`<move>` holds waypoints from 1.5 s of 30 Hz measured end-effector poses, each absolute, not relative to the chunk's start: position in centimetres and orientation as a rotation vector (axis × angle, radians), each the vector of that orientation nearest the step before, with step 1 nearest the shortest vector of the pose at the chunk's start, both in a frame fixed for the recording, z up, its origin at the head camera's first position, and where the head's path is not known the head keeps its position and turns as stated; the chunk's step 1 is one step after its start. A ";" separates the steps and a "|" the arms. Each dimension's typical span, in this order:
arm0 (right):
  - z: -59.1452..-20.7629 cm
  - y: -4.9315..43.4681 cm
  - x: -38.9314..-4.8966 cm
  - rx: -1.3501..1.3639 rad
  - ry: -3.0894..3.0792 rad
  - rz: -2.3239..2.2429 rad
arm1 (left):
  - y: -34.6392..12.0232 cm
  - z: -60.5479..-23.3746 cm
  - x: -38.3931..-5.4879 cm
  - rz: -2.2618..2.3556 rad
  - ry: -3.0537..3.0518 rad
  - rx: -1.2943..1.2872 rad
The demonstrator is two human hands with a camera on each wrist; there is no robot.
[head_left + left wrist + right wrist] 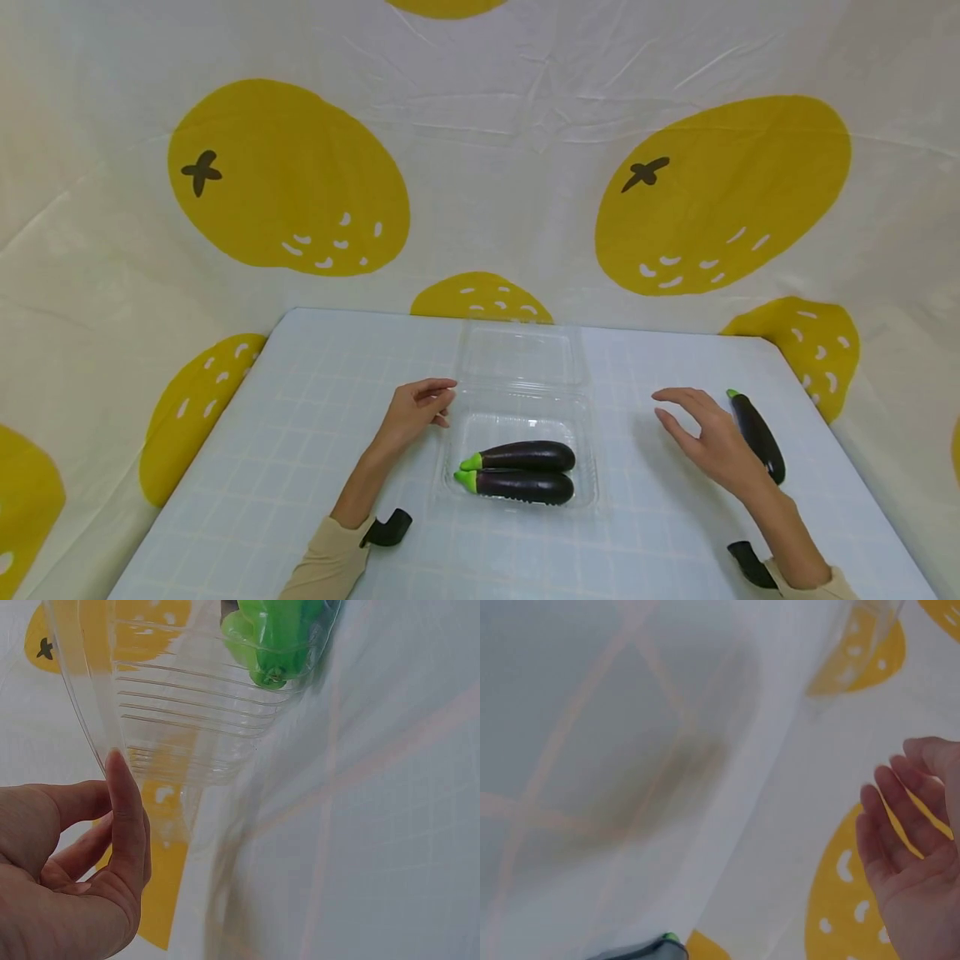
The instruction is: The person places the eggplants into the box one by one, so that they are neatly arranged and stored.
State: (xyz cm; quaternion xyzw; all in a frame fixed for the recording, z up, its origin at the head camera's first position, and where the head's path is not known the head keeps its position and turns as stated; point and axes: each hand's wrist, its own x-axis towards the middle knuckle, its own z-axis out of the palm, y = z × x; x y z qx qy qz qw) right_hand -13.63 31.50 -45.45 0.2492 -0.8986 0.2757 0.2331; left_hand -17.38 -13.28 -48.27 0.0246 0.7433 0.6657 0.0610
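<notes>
Clear plastic container [517, 425]: glossy, ribbed wall. Inside eggplants [528, 456], right eggplant [759, 437]: smooth, glossy. Tabletop [300, 433]: matt. Far backdrop [487, 208]: creased, slight sheen.

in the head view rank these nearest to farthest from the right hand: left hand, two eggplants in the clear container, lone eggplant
1. Lone eggplant: just right of the right hand.
2. Two eggplants: left of that hand, in the clear container.
3. Left hand: farther left, beside the container's left edge.

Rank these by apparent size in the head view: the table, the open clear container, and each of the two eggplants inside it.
1. Table
2. Clear container
3. Far eggplant and near eggplant: they look alike in size, so I leave them unranked.
</notes>
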 end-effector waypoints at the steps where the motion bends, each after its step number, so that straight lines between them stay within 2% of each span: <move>1: -45.5 31.7 -13.6 0.678 -2.463 0.748 | -13.3 -48.2 -17.4 2.014 2.247 0.072; 15: -45.8 34.9 -12.9 0.571 -2.451 0.713 | -13.3 -48.3 -17.5 2.023 2.234 0.087; 45: -47.4 41.4 -11.2 0.133 -2.747 0.730 | -13.4 -48.3 -17.4 2.030 2.231 0.120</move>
